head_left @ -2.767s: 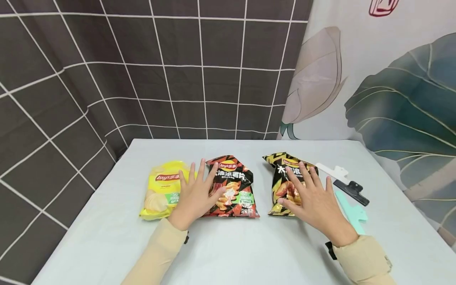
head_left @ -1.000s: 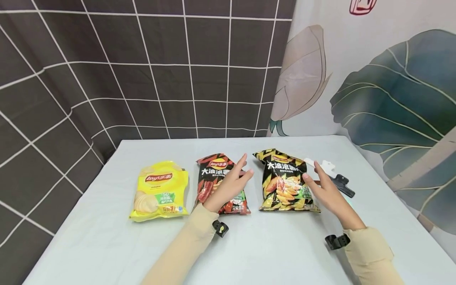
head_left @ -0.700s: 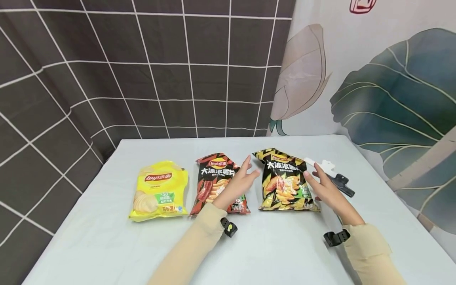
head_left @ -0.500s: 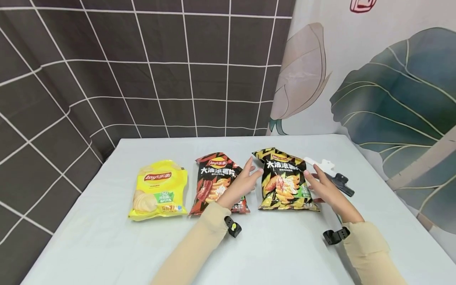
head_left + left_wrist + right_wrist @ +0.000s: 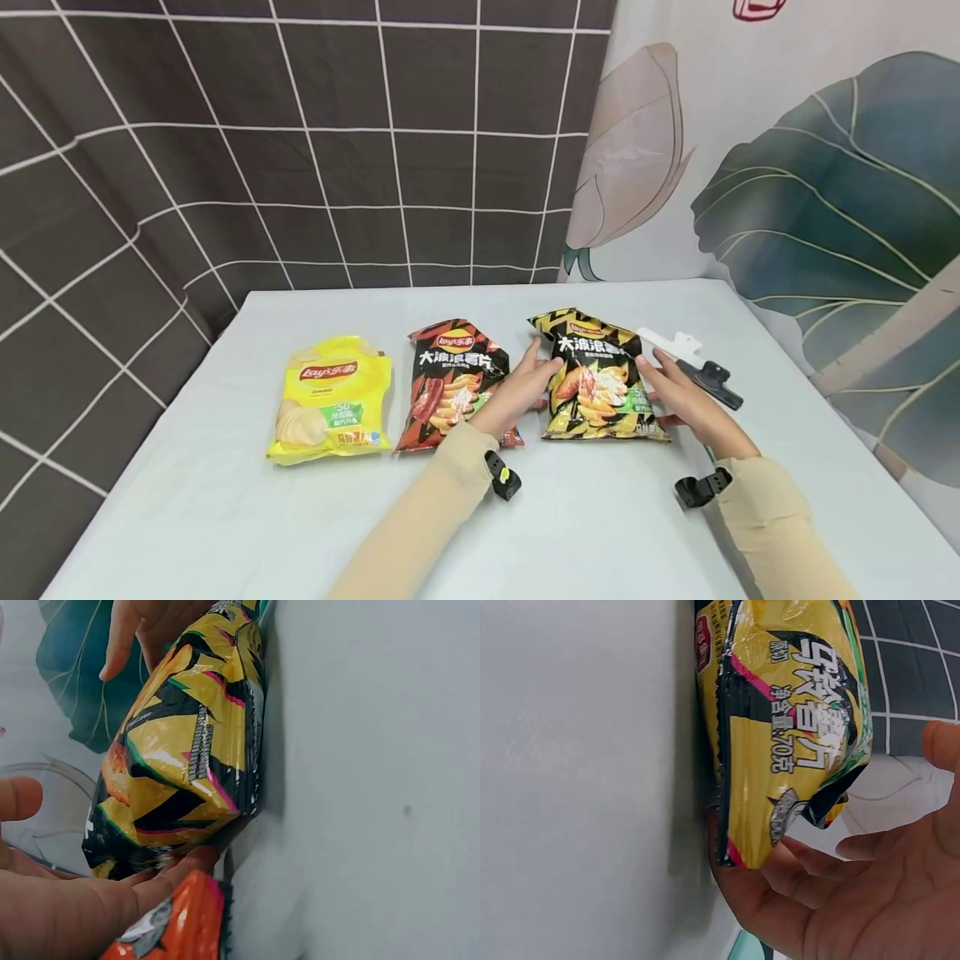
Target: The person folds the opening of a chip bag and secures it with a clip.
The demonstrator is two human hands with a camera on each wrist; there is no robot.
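A black-and-yellow bag of potato chips lies on the table between my two hands. My left hand reaches over the red-and-black chip bag to its left side, thumb raised. In the left wrist view the fingers lie low along the side of the black-and-yellow bag, with the red bag just below. At the opposite side is my right hand, palm turned inward. The right wrist view has its fingertips at the bag's lower corner, partly hidden behind the bag's edge.
A yellow chip bag lies farther left. Beyond my right hand are a white bag clip and a black bag clip. A teal piece shows at the bottom of the right wrist view. A dark grid-patterned cloth hangs behind the table.
My hands were spread palm-down over the bags. The left has moved right to the black-and-yellow bag's left side; the right has shifted off its top to the right side. The bags stay put.
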